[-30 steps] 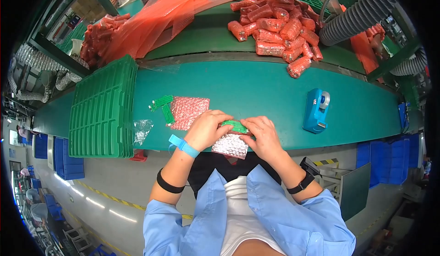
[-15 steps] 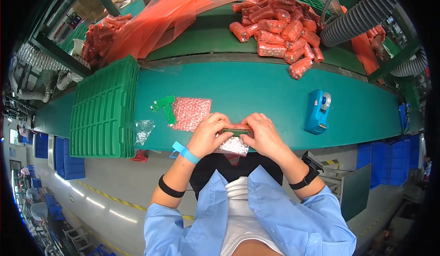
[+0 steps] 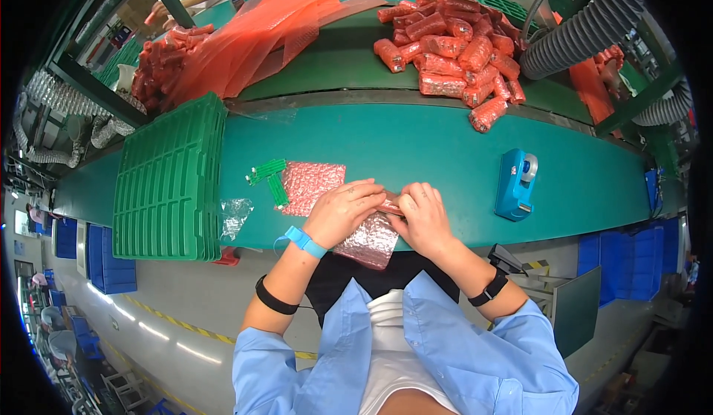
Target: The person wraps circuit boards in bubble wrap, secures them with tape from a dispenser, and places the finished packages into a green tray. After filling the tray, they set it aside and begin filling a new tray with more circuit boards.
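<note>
Both forearms come up from the near edge and meet at the near rim of the green table (image 3: 416, 148). The left hand (image 3: 343, 211) lies palm down, fingers curled over the top of a pink bubble bag (image 3: 369, 238), its wrist wearing a blue band; the right hand (image 3: 425, 218) presses in from the right, fingers bent and pinching the bag's upper edge. Both hands are closed on the bag, which hangs partly over the near table edge toward the person's lap. Whatever sits inside the fold is hidden by the fingers. Just left of the left hand lies a second pink bag (image 3: 312, 185), flat on the table, with green parts (image 3: 271, 177) touching its left edge. Farther left stands a stack of green trays (image 3: 169, 181), with a clear scrap (image 3: 235, 214) beside it. A blue tape dispenser (image 3: 515, 185) sits to the right, well apart from the right hand. The far middle of the table is open; beyond it lie red packs (image 3: 453, 44).
</note>
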The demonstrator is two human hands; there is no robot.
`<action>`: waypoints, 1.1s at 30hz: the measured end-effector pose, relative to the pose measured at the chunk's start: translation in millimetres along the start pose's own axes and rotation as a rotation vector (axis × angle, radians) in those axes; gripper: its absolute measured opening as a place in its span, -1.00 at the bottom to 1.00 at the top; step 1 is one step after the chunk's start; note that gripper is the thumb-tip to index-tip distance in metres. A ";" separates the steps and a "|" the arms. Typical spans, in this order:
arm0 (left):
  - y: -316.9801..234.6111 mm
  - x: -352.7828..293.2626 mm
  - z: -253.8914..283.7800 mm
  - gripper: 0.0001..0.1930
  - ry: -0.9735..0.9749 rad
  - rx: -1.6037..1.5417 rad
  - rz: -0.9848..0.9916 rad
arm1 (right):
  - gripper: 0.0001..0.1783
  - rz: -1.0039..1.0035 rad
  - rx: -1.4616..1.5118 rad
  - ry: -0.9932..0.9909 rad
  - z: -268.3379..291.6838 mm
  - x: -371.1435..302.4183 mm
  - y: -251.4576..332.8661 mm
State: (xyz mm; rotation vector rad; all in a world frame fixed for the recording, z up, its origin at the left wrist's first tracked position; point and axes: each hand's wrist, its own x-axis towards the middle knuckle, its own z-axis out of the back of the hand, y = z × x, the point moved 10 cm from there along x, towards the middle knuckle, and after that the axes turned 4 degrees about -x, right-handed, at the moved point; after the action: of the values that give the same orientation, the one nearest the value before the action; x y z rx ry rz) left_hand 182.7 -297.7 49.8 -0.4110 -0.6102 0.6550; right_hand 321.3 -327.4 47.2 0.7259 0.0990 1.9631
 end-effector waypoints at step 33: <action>35.4 -161.3 -14.2 -0.36 -0.118 0.124 0.247 | -0.69 0.172 0.090 0.068 -112.3 -12.2 73.6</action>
State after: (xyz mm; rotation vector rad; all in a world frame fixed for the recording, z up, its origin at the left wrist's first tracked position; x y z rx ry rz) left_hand 74.5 -382.4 -42.9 -0.3361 -0.6320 0.9537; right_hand 208.1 -348.0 -23.0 0.7463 0.1718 2.1593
